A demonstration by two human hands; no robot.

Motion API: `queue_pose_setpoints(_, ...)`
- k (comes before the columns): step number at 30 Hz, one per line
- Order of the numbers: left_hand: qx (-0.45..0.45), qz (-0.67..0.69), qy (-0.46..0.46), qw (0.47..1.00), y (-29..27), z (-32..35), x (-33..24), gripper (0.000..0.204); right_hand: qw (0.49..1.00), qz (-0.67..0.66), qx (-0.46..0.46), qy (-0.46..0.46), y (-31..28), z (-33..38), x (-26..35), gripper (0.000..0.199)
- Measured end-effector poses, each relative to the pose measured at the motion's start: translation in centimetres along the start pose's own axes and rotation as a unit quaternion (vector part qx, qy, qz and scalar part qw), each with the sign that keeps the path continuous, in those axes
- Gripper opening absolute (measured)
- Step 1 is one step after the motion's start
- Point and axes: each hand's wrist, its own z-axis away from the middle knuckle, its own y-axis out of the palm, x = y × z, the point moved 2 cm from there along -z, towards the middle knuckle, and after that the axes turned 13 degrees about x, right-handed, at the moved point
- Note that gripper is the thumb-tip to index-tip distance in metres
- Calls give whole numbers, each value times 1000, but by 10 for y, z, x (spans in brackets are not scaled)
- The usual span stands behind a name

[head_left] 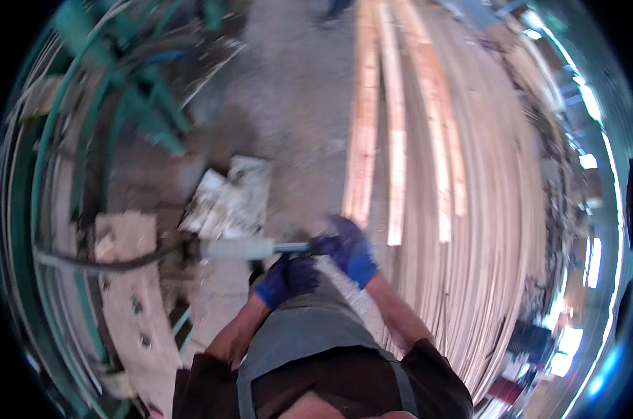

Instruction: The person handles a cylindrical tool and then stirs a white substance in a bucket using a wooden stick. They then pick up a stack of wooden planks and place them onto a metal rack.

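Adjusting, seemingly: left hand (295,275) curls beside the pale cylindrical tool (238,248), which stretches leftward from it; right hand (349,253) blurs alongside, opening and hold impossible to tell on either; next move needs steady support.

- Floor (292,98): I observe a grey-brown, stained surface, running up to twelve o'clock.
- Nine o'clock: I record crumpled pale sheets (226,202) lying directly on it.
- Ten o'clock: green metal frame (152,115) stands on the floor.
- One through five o'clock: I note a broad stack of long planks (491,230); several brighter boards (435,126) lie lengthwise on top, toward one o'clock.
- Eight o'clock: wooden slab (124,269) bears two small dark marks; holes or fittings, I cannot tell.
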Motion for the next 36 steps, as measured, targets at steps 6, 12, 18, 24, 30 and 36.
queue_pose_setpoints(6,-91,-98,95,986,-9,-40,6,74,962,-231,66,131,-21,-34,-42,36)
queue_pose_setpoints(12,73,4,154,985,-20,-75,-18,84,983,-171,58,-26,-48,-9,-17,45)
queue_pose_setpoints(18,64,-2,139,988,32,-41,19,85,954,-273,-19,120,4,-36,-83,46)
queue_pose_setpoints(24,107,-16,225,968,17,7,40,82,933,-308,60,-178,-25,-11,-36,46)
queue_pose_setpoints(30,-117,-87,264,953,30,-22,42,78,932,-355,39,-64,-10,-38,-66,44)
queue_pose_setpoints(36,196,-27,300,933,50,-96,29,81,939,-314,125,-70,4,-31,-73,45)
